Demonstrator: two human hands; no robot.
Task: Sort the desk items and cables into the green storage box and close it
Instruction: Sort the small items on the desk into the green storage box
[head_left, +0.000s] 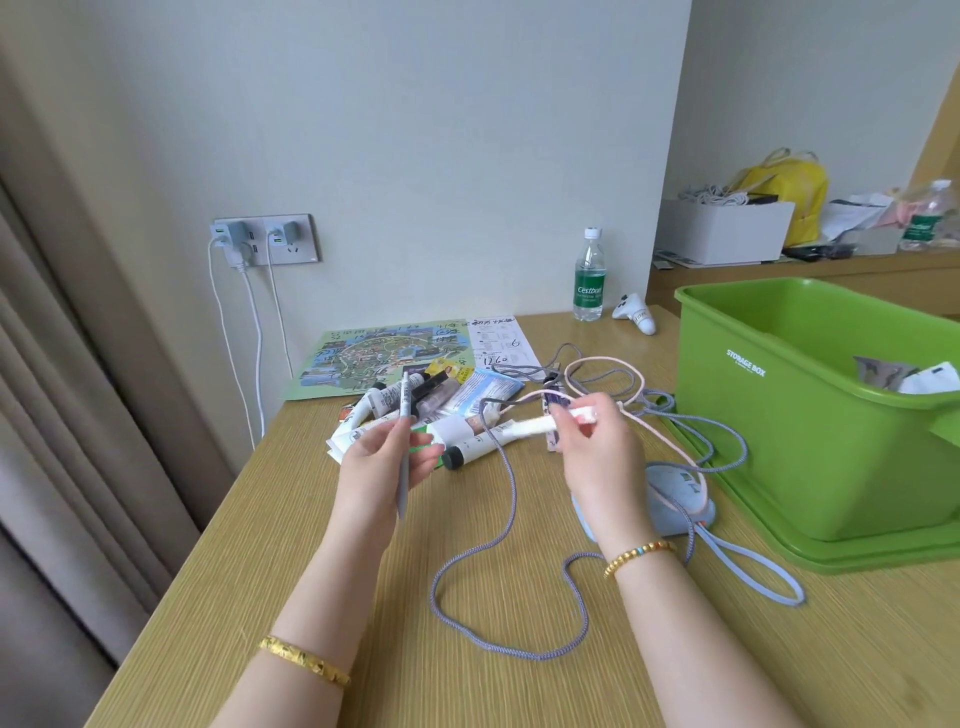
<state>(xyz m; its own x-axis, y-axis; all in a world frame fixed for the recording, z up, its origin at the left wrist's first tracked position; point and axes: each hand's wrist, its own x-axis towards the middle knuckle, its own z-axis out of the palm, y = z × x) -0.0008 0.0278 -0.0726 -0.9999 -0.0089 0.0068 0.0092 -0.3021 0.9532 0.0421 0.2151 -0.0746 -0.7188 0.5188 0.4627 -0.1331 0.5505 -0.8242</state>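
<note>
Far left, a curtain (62, 415) hangs beside the worktop (363, 597), whose left edge runs close under the left forearm. Chargers sit in the wall socket (265, 239), white leads trailing down behind the worktop.

Left hand (387, 460) up off the surface, its grip closed round a slim grey pen (403, 441) held nearly upright. Behind it, the pile of tubes and packets (441, 415) lies unsorted on the worktop, overlapping a map leaflet (374, 356).

Centre: right hand (597, 441) raised too, fingers pinching a white tube (540, 423) by one end, the tube pointing back toward the left hand. A pink cable (670, 441) and a grey braided cable (498, 519) loop around and beneath that hand, sprawling toward the near edge. A pale blue pouch (680, 499) sits just beside the box, cables draped across it.

Right: the green storage box (805, 415), open, resting on what looks like its own lid (857, 556). A couple of packets are already inside.

My read: mid-sort, small items in hand, most of the pile and all the cables yet to go. Next move calls for swinging both hands rightward and lifting over the box's tall near wall before letting go. The path right crosses those cable loops, so a snagged wrist is a risk. Open room lies in the near foreground. A water bottle (590, 275) stands well back by the wall.
</note>
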